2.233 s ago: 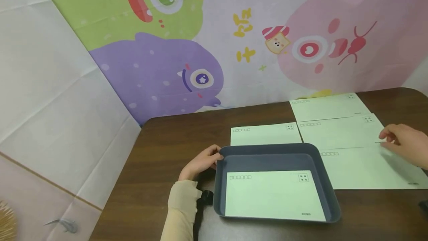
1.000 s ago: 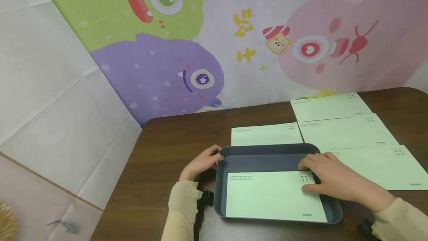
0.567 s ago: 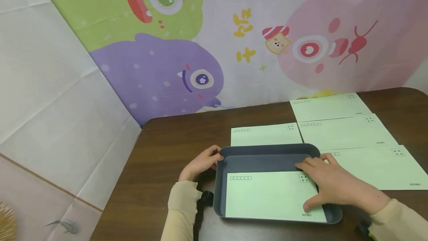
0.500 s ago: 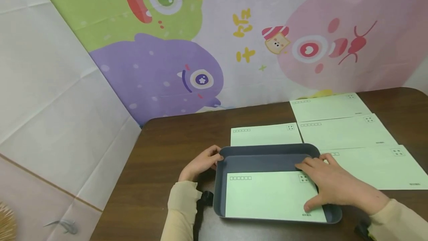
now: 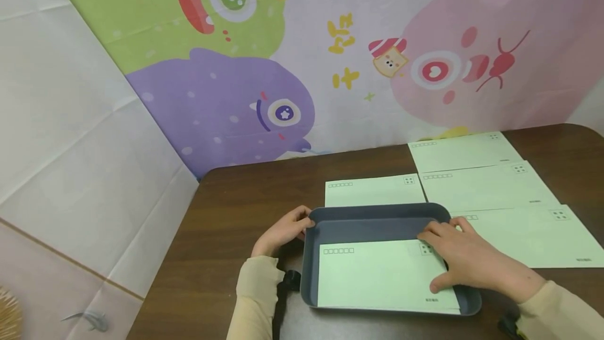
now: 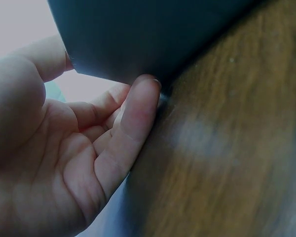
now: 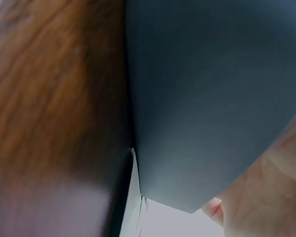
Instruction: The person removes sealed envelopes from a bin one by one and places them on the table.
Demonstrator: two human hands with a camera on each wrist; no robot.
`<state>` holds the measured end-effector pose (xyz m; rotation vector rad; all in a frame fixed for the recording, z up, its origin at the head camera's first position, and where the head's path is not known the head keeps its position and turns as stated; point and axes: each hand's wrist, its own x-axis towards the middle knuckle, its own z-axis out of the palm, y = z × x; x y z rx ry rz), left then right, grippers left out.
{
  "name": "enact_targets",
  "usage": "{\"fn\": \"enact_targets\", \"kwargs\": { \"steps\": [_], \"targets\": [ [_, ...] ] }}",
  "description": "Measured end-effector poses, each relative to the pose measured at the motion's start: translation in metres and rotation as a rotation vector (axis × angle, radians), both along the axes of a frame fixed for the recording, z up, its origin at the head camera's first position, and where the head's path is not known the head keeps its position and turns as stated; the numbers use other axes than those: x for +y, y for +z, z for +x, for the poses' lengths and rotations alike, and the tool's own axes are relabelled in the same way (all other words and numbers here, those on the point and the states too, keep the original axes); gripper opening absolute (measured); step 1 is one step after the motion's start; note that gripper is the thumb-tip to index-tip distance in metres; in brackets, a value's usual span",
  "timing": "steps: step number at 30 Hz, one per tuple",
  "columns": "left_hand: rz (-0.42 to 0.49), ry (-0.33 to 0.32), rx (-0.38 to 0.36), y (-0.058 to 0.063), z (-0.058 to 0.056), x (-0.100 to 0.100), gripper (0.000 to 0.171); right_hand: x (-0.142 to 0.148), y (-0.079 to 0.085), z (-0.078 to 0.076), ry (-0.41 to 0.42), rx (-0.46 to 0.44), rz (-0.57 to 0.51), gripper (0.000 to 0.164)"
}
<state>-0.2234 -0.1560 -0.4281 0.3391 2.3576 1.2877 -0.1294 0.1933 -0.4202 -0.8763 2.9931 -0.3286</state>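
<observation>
A dark grey rectangular tray (image 5: 373, 231) stands on the table, with a pale envelope (image 5: 377, 277) lying flat inside. A thin second edge shows along the envelope's front side, as if another lies beneath it. My left hand (image 5: 283, 229) holds the tray's back left corner, thumb at the rim; the left wrist view shows its fingers against the tray's outer wall. Reaching over the tray's right wall, my right hand (image 5: 472, 256) grips the envelope's right end, fingers at its back edge and thumb on its face. In the right wrist view the tray wall (image 7: 202, 98) hides the fingertips.
Right of the tray, overlapping envelopes lie in a column: a back one (image 5: 462, 153), a middle one (image 5: 486, 185) and a front one (image 5: 528, 235). Another envelope (image 5: 373, 191) is partly behind the tray. A cartoon cloth (image 5: 349, 67) hangs at the table's (image 5: 226, 214) back.
My right hand has come from the envelopes on the right to the tray and taken hold of the envelope inside, which has shifted slightly backward. The left hand stays at the tray's corner.
</observation>
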Motion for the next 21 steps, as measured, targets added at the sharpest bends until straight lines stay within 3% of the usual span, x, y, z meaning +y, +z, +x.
{"fn": "enact_targets", "kwargs": {
  "steps": [5,8,14,21],
  "targets": [
    [-0.006,-0.013,0.002,0.023,0.013,0.005,0.024,-0.002,0.002,-0.001,-0.032,-0.030,-0.012,0.081],
    [-0.004,-0.011,0.005,0.024,0.014,0.005,0.024,-0.004,0.003,-0.002,-0.048,-0.043,-0.047,0.071],
    [-0.013,-0.010,0.004,0.022,0.012,0.005,0.023,-0.005,0.005,-0.002,-0.045,-0.027,-0.106,0.056],
    [0.001,-0.005,0.004,-0.006,-0.004,-0.002,0.025,-0.005,0.008,-0.002,-0.042,-0.080,-0.171,0.048]
  ]
}}
